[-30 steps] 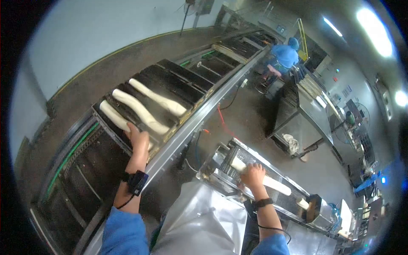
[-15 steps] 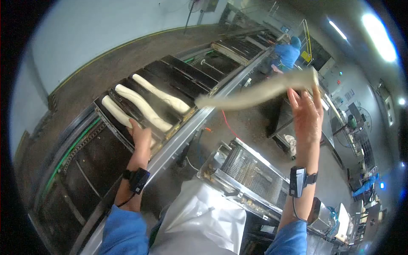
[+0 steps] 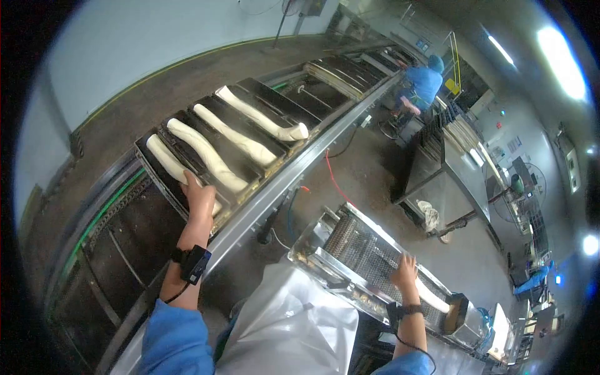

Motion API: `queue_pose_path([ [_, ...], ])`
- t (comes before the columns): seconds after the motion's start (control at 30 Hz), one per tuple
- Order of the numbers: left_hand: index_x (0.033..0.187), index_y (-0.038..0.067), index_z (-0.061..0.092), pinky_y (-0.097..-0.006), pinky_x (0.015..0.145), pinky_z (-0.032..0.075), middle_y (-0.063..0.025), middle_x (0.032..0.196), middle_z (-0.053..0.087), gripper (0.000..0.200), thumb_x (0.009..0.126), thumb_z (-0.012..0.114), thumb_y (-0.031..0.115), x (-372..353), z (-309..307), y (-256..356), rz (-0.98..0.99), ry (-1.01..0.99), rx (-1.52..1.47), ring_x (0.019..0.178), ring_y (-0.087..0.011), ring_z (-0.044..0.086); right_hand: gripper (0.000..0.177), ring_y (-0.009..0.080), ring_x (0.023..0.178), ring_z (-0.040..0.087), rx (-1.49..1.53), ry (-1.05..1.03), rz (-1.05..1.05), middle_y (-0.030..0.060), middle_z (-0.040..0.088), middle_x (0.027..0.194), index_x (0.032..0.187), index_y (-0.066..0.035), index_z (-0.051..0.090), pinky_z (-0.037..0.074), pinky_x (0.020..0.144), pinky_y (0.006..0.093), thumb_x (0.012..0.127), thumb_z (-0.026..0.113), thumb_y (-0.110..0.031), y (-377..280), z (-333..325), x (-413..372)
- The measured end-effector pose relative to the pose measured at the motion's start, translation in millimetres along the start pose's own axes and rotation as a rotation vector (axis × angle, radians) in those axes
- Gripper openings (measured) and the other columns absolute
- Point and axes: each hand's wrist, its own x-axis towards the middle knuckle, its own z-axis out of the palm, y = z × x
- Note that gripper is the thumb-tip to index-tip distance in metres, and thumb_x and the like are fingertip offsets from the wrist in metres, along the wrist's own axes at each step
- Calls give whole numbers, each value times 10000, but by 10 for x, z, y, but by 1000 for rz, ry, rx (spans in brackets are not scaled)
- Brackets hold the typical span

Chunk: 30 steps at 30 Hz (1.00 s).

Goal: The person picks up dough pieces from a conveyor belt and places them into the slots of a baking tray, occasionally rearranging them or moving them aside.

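Long rolls of pale dough lie in dark baking pans on the left. My left hand (image 3: 199,192) is curved over the lower part of the nearest dough roll (image 3: 164,156), which rests in its pan (image 3: 195,147). Beside it lie further rolls, among them a farthest one (image 3: 259,114) whose end reaches the pan's near edge. To my right, another dough roll (image 3: 432,295) lies on a metal mesh belt (image 3: 359,244), pointing toward the machine's outlet (image 3: 457,314). My right hand (image 3: 406,274) closes on the near end of that roll, its fingertips partly hidden.
The pans ride on a long conveyor with a metal side rail (image 3: 300,159). Farther along it a co-worker in blue (image 3: 422,84) stands. A metal table (image 3: 447,172) with stacked pans is at right. A red hose (image 3: 334,175) hangs between conveyor and belt.
My right hand has swung down from the air to the mesh belt. The roll it carried now lies in the farthest filled pan. My left hand stays at the nearest roll.
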Motion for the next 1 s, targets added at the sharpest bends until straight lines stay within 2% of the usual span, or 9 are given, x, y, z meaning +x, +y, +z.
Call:
queue_pose_path([
  [0.07,1553,87,2,-441,1197,74,-280,1573,-77,863,848,497,29,7,11,0,-6,14,59,1476,-394,-58,887,342,1424,285,-22,-69,27,159,356,1510,1484,-133,312,219,1146,600,727,769,-198,218,211,-201],
  [0.17,1554,89,10,-435,1196,94,-284,1572,-70,873,837,504,26,-67,19,52,-20,13,36,1477,-396,-41,582,355,1285,437,-179,300,-89,123,547,1295,1313,-92,515,341,1077,510,741,617,-50,180,188,-538],
  [0.43,1553,78,37,-416,1196,114,-293,1568,-60,896,801,516,-13,-80,32,-12,15,37,-58,1477,-403,2,384,378,946,655,-62,49,186,181,680,1000,1006,-60,673,540,828,447,681,765,-241,154,-252,-252],
  [0.53,1551,74,42,-427,1200,108,-297,1566,-61,899,794,518,-18,-97,29,37,23,52,-50,1476,-405,-2,414,303,717,679,355,536,8,145,699,816,1016,18,659,544,676,378,670,776,-177,642,-360,342],
  [0.57,1551,77,44,-432,1202,105,-297,1566,-62,900,792,519,-17,-125,18,57,15,56,-15,1476,-405,-5,512,267,860,670,775,347,212,171,678,975,1210,30,558,556,707,376,803,722,-233,169,-1180,90],
  [0.63,1552,85,46,-439,1203,109,-291,1568,-63,902,792,521,-17,-126,10,55,7,48,-15,1475,-406,-3,323,210,735,666,1007,500,40,121,686,869,1056,3,653,537,603,342,818,684,-214,533,-1624,444],
  [0.73,1556,103,48,-447,1202,127,-275,1574,-61,907,793,525,-15,-144,-15,95,4,50,-18,1475,-405,9,483,236,938,650,1631,557,-157,176,639,1069,1171,6,575,555,767,370,828,721,-302,-166,-2742,308],
  [0.87,1562,149,47,-457,1196,166,-240,1588,-56,928,790,537,-10,-98,-21,37,-16,46,-23,1478,-392,39,629,377,1305,457,1938,290,-889,286,430,1407,1452,29,308,372,1129,448,925,593,-163,-1181,-3438,90],
  [1.0,1565,181,72,-448,1195,174,-219,1597,-34,934,782,544,-9,5,-63,59,-79,42,29,1481,-377,54,758,378,1427,265,1792,190,-813,278,232,1535,1530,-46,181,293,1165,453,906,608,-93,-1489,-3441,250],
])
